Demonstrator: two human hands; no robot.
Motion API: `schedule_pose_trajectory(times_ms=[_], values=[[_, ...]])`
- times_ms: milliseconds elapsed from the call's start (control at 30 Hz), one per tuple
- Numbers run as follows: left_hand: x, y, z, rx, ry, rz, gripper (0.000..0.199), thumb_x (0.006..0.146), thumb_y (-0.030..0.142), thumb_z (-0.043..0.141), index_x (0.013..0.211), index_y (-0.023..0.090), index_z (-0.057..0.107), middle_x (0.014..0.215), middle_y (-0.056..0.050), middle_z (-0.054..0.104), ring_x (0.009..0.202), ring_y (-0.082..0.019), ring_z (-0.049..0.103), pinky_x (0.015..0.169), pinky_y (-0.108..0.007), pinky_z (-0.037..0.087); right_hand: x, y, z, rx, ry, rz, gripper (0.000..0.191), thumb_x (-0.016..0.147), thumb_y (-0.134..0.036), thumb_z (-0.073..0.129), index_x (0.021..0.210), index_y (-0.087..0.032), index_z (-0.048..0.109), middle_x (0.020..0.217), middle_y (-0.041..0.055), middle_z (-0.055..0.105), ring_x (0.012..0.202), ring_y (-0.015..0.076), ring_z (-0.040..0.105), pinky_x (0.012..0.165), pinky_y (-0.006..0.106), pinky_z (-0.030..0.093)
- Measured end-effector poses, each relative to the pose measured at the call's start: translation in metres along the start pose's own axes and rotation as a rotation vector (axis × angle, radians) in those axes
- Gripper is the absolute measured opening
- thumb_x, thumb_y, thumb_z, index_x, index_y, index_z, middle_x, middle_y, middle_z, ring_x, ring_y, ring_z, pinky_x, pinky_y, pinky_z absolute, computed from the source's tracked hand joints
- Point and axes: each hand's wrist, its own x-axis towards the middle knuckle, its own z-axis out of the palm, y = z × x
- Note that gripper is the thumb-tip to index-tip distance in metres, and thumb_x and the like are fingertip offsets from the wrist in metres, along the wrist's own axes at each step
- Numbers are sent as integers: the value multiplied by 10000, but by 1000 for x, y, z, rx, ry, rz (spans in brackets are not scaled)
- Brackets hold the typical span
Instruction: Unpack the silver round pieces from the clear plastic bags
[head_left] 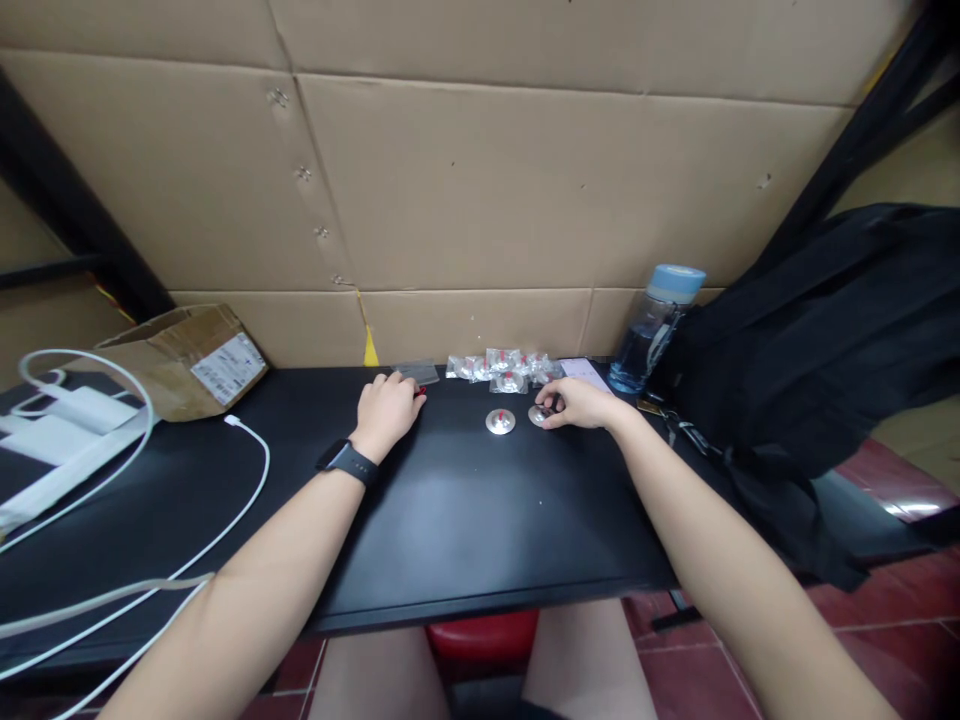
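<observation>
Both hands far back on the black table (465,520), near its rear edge.

Right hand (581,405) resting on a silver disc (538,415), fingers curled over it, grip hard to tell; second silver disc (500,421) lying free just left of them. Left hand (386,410) closed loosely over something small and red (421,391), mostly hidden. Bagged parts (504,368) piled along the rear edge, too small to make out.

Blk table (450,520): discs (500,421), bags (502,368), bottle (654,328), box (187,358), cable (251,470).
</observation>
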Motion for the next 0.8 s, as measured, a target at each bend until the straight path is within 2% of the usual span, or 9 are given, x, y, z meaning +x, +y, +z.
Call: schedule_pose_trajectory(times_ms=[167,333,433,500,600,700,800], values=[[0,11,-2,-58,74,93,252,971,282,486,913,201,717,1013,-133,728,1025,-327,622,830,-409,440,0,-5,8,60,-25,3,542,670,-326,861,1164,-175,698,983,42,718,811,177,664,730,267,493],[-3,18,-2,-289,86,157,136,941,229,522,930,224,657,882,-69,757,836,-265,697,773,-358,439,-1,-11,10,53,-52,33,436,625,-364,889,969,-181,692,927,31,699,786,184,663,674,273,488],[-5,25,-4,-450,113,183,84,905,237,579,863,243,652,868,-31,762,810,-239,711,739,-321,454,-3,-16,8,70,-35,12,444,583,-328,914,927,-189,671,917,27,701,813,192,660,691,274,495],[-7,31,-7,-509,132,197,72,886,252,625,820,246,654,856,-17,761,806,-232,712,734,-311,462,-5,-21,7,99,-19,-30,462,578,-290,912,946,-193,651,899,17,698,814,191,657,694,272,497],[-12,40,-14,-558,153,204,85,886,288,677,815,243,666,833,-2,759,766,-220,704,730,-312,466,-10,-30,6,102,-14,-114,492,631,-202,852,1070,-201,632,894,1,695,777,181,652,684,272,493],[-16,47,-20,-629,159,225,61,887,306,713,897,247,702,880,3,777,823,-213,716,773,-315,482,-14,-38,6,-5,-9,-206,569,628,-132,811,1167,-211,649,1023,35,707,889,217,670,789,309,514],[-18,51,-24,-667,157,253,72,887,322,733,928,265,750,933,0,796,915,-227,721,850,-342,490,-14,-42,9,-106,5,-274,529,587,-102,815,1098,-200,713,1111,77,700,1023,267,662,901,346,515]])
